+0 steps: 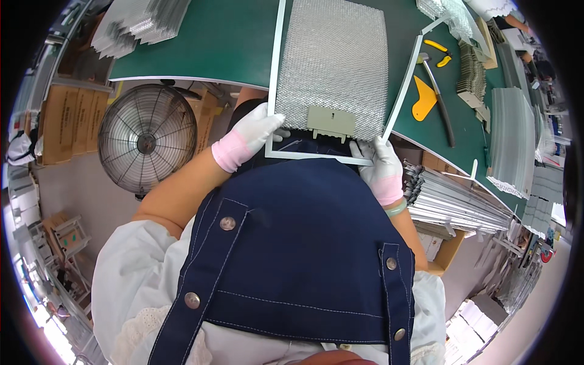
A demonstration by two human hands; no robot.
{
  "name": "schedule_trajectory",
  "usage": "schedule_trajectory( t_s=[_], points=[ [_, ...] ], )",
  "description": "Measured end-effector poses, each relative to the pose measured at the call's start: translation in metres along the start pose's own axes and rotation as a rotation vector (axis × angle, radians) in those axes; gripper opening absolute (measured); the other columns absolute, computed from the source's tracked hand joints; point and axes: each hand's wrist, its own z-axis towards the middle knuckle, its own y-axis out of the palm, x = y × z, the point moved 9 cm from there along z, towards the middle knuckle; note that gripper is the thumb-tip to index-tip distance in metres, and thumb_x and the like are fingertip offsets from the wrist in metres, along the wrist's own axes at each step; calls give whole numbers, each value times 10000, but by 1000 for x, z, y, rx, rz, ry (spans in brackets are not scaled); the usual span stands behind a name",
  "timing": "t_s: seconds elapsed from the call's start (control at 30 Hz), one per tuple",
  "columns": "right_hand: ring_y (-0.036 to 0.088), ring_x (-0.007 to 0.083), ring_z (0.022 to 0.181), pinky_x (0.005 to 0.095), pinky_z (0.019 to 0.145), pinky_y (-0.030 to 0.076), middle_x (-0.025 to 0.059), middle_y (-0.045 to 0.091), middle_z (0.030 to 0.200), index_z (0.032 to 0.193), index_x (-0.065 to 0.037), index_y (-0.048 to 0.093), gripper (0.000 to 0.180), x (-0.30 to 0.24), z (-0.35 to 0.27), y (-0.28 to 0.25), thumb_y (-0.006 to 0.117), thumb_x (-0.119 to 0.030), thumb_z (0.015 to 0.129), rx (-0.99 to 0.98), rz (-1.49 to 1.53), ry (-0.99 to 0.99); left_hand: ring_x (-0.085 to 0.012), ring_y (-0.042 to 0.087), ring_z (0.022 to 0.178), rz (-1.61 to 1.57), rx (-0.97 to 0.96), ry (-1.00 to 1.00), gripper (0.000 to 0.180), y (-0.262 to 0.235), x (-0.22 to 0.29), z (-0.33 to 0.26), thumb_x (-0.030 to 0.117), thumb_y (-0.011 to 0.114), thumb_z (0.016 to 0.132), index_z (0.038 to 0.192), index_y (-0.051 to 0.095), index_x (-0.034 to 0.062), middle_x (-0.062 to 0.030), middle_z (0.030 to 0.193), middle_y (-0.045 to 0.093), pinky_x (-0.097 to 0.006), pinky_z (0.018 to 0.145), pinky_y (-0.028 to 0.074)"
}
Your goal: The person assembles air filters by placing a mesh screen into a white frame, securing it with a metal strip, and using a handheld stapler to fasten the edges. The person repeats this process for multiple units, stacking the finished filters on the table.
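Note:
A thin white metal frame (276, 61) lies partly over the edge of the green bench, its near side at my apron. My left hand (255, 128), in a white glove with a pink cuff, is closed around its left bar by the near-left corner. At the near-right corner my right hand (382, 165), gloved alike, grips the frame, some fingers hidden beneath. The right bar slants outward from the silver mesh panel (334, 55) between the bars. A grey-green plastic piece (330, 121) sits on the panel's near edge, between my hands.
On the bench (213, 48), right of the frame, are a hammer (441, 100), a yellow flat tool (424, 100), yellow-handled pliers (444, 59) and stacked grey-green pieces (471, 73). Mesh sheets (146, 21) lie far left. A floor fan (147, 115) stands left; metal bars (459, 198) lie below right.

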Motion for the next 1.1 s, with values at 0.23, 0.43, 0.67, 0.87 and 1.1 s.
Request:
schedule_trajectory(
  t_s=[0.23,0.43,0.67,0.87,1.1],
  points=[
    [596,207,979,514,1039,467,77,588,1070,1143,-50,511,164,-6,4,4,551,-120,1000,65,-96,-28,-239,531,1232,-684,-21,211,420,10,-1,17,83,439,985,1398,408,13,-127,1366,526,-477,1081,397],
    [600,220,962,510,1031,475,82,572,1068,1167,-45,489,195,-7,10,14,546,-104,990,48,-52,10,-255,579,1163,-609,198,81,367,-1,1,22,41,461,946,1311,451,-2,-143,1272,554,-492,1020,460],
    [581,275,1019,531,1062,436,107,558,1052,1103,-54,527,140,-1,19,-2,579,-106,984,79,28,-12,-190,611,1091,-422,185,61,296,-9,-5,17,103,510,973,1231,549,-35,-115,1165,625,-327,928,496],
    [562,352,1069,541,998,484,134,503,1144,1198,-51,463,244,15,18,8,571,-139,998,52,44,115,-201,634,1046,-769,140,158,366,-1,-2,15,160,568,984,1278,501,-48,-112,1154,633,-329,979,490],
    [576,279,991,524,995,493,97,509,1090,1169,-62,479,211,3,16,10,582,-124,995,25,-5,37,-122,625,953,-13,2,5,322,-16,14,11,248,627,977,1137,583,-27,-60,1040,639,-302,901,521]
  ],
)
